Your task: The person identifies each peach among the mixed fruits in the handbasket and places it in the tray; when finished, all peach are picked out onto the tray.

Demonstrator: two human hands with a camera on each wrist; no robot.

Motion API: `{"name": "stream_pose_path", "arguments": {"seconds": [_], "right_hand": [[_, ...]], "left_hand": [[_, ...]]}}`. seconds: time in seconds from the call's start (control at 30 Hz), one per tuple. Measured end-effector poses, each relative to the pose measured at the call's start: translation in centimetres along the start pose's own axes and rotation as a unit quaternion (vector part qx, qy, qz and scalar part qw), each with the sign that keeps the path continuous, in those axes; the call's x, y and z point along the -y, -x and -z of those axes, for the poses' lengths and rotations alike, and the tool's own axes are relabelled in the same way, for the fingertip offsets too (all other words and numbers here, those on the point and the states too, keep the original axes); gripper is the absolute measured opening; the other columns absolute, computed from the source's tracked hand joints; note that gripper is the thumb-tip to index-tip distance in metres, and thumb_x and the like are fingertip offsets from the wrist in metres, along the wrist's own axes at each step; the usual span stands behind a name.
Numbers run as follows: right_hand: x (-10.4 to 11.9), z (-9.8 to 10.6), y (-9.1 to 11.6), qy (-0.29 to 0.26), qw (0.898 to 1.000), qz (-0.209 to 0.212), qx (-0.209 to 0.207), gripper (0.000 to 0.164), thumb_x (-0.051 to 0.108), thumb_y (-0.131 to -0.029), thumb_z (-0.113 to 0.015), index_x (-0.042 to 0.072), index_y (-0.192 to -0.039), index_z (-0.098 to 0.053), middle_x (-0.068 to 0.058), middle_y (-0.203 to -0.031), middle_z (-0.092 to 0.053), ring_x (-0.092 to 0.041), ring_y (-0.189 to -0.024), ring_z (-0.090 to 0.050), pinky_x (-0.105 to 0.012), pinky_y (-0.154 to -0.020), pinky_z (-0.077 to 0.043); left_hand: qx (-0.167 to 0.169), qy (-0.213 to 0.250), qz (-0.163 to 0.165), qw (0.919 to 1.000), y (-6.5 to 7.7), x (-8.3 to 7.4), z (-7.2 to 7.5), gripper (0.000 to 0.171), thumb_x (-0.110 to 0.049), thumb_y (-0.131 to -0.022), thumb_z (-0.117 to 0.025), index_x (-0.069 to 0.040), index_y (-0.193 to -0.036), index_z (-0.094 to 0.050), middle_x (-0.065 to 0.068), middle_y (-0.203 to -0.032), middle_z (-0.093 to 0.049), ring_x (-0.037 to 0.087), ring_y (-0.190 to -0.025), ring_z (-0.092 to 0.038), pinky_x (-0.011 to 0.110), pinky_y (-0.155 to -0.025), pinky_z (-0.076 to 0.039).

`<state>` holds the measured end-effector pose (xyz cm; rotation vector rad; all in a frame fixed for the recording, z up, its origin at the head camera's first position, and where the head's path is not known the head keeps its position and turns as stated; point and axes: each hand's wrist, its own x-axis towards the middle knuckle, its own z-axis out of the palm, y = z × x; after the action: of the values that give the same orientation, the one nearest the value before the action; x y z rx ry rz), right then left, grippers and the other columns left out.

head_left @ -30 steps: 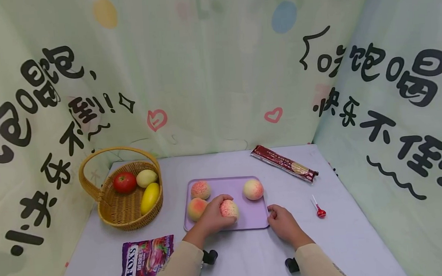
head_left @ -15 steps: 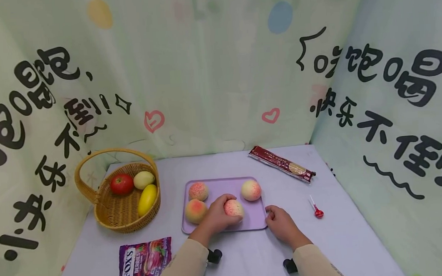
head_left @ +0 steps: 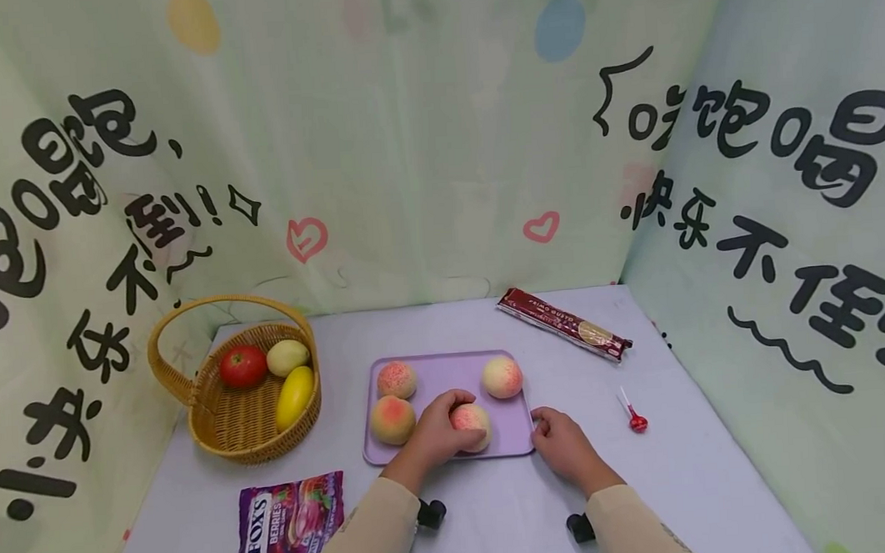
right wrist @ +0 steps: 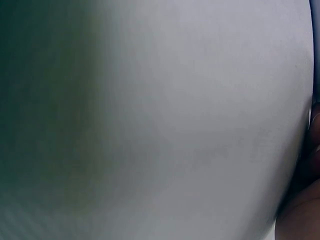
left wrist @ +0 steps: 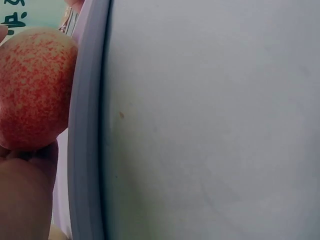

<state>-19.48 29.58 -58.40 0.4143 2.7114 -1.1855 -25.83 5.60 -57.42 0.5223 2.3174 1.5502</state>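
Note:
In the head view, my left hand (head_left: 437,431) grips a pink-speckled peach (head_left: 473,427) over the front part of the lilac tray (head_left: 431,369). The left wrist view shows that peach (left wrist: 36,90) close up, beside the tray's raised rim (left wrist: 86,125), with the thumb below it. Three other peaches lie on the tray: a speckled peach (head_left: 397,380) at the back left, an orange peach (head_left: 392,420) in front of it, and a pale peach (head_left: 502,377) at the back right. My right hand (head_left: 566,447) holds the tray's right edge near the front corner, fingers curled.
A wicker basket (head_left: 221,434) at the left holds a tomato (head_left: 243,367), a pale oval fruit (head_left: 287,358) and a yellow fruit (head_left: 294,399). A purple Fox's candy bag (head_left: 286,527) lies in front. Right of the tray are a dark red snack packet (head_left: 563,324) and a red lollipop (head_left: 637,422).
My left hand has shifted the peach a little to the right, then slightly lower over the tray. The right hand stays at the tray's edge. The head view has shifted slightly.

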Motion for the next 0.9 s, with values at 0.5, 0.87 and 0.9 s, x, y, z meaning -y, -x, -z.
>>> {"name": "stream_pose_path", "arguments": {"seconds": [0.5,0.87,0.9], "right_hand": [[-0.3,-0.1,0.0,-0.003,1.0,0.014,-0.007,0.037,0.009,-0.096,-0.061,-0.001,-0.132,-0.06,-0.005,-0.086,-0.055,-0.019,-0.079,-0.05,-0.031,-0.066,-0.043],[-0.2,-0.2,-0.2,-0.004,1.0,0.002,-0.005,0.038,0.01,-0.097,-0.061,0.0,-0.134,-0.059,-0.005,-0.087,-0.055,-0.02,-0.081,-0.051,-0.031,-0.069,-0.044],[-0.2,-0.3,-0.1,-0.004,1.0,0.001,-0.005,0.038,0.01,-0.097,-0.061,0.0,-0.134,-0.059,-0.006,-0.087,-0.055,-0.02,-0.081,-0.051,-0.032,-0.069,-0.044]], "left_hand": [[0.005,-0.043,0.001,0.9991,0.3,0.2,0.3,0.069,-0.033,-0.077,-0.088,-0.019,-0.138,-0.059,0.0,-0.139,-0.059,0.018,-0.116,-0.058,0.044,-0.104,-0.05],[-0.003,-0.028,-0.017,0.9995,1.0,-0.2,1.7,0.072,-0.027,-0.079,-0.087,-0.009,-0.141,-0.056,0.006,-0.146,-0.057,0.036,-0.139,-0.05,0.051,-0.116,-0.042],[-0.003,-0.024,-0.02,0.9995,1.1,-0.3,1.9,0.072,-0.026,-0.079,-0.086,-0.009,-0.142,-0.056,0.007,-0.146,-0.057,0.036,-0.139,-0.05,0.051,-0.116,-0.041]]}}
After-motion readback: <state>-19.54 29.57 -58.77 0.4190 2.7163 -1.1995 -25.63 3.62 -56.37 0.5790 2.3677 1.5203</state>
